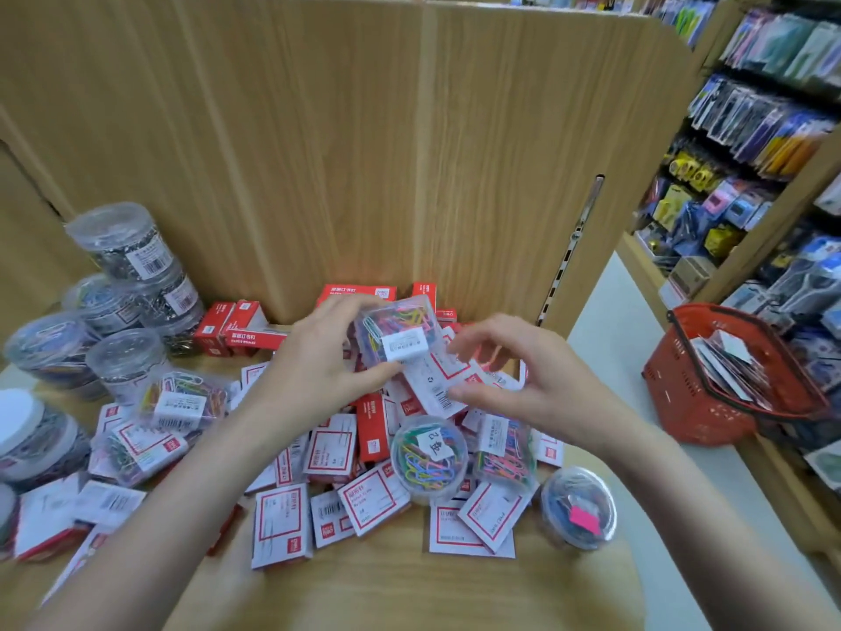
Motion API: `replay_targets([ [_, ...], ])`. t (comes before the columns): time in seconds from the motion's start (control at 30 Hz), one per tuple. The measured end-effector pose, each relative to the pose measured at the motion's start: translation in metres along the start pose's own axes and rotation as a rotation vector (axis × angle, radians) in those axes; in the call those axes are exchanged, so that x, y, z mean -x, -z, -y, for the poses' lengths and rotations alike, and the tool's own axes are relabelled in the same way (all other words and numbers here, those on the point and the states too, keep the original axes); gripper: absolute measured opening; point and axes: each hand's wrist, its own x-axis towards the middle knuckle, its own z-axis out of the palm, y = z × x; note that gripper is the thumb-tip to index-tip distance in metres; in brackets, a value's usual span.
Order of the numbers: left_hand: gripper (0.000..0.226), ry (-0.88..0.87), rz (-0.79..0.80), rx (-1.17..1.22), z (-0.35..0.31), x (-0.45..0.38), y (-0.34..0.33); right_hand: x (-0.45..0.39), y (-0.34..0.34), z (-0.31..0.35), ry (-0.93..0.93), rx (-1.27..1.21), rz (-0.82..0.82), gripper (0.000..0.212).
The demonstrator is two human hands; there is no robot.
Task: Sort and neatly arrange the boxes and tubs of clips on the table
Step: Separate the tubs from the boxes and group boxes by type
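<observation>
My left hand (318, 357) grips a clear tub of coloured clips (398, 332) and holds it above a heap of small red and white boxes (332, 448) on the wooden table (409, 585). Just right of that tub, my right hand (514, 375) hovers with loosely curled fingers and nothing in it. A round tub of coloured clips (428, 457), another clear tub (505, 453) and a round tub with a pink tag (578, 507) lie in the heap. Several clear tubs of clips (123, 284) are stacked at the left.
A tall wooden panel (364, 152) closes the back of the table. Red boxes (232, 330) stand along its foot. A red shopping basket (728, 375) sits to the right on a white ledge. Store shelves (751, 175) full of stationery fill the far right.
</observation>
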Motion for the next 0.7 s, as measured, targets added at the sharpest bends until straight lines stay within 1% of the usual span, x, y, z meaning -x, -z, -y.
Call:
replay_targets([
  [0.03,0.042,0.032,-0.039,0.018,0.001,0.006,0.003,0.007,-0.005,0.007,-0.022,0.021,0.098,0.048],
  [0.1,0.04,0.1,-0.086,0.06,0.003,0.021,0.007,0.017,-0.019,0.014,-0.042,0.158,0.307,0.065],
  [0.13,0.041,0.128,-0.102,0.072,0.004,0.028,0.007,0.02,-0.027,0.013,-0.014,0.244,0.356,0.07],
  [0.17,0.042,0.143,-0.12,0.072,0.005,0.035,0.008,0.02,-0.033,0.013,0.021,0.301,0.369,0.071],
  [0.2,0.043,0.156,-0.143,0.063,0.007,0.04,0.009,0.019,-0.036,0.013,0.049,0.321,0.361,0.069],
  [0.27,0.042,0.195,-0.207,0.057,0.009,0.049,0.014,0.013,-0.032,0.017,0.075,0.267,0.339,0.064],
  [0.4,0.041,0.284,-0.348,0.07,0.014,0.066,0.033,-0.013,-0.023,0.034,0.113,-0.014,0.21,0.058],
  [0.57,0.042,0.384,-0.441,-0.063,0.023,0.091,0.073,-0.07,-0.054,0.061,0.147,-0.207,0.096,0.064],
  [0.7,0.039,0.449,-0.525,-0.121,0.039,0.113,0.116,-0.115,-0.085,0.091,0.215,-0.258,0.109,0.06],
])
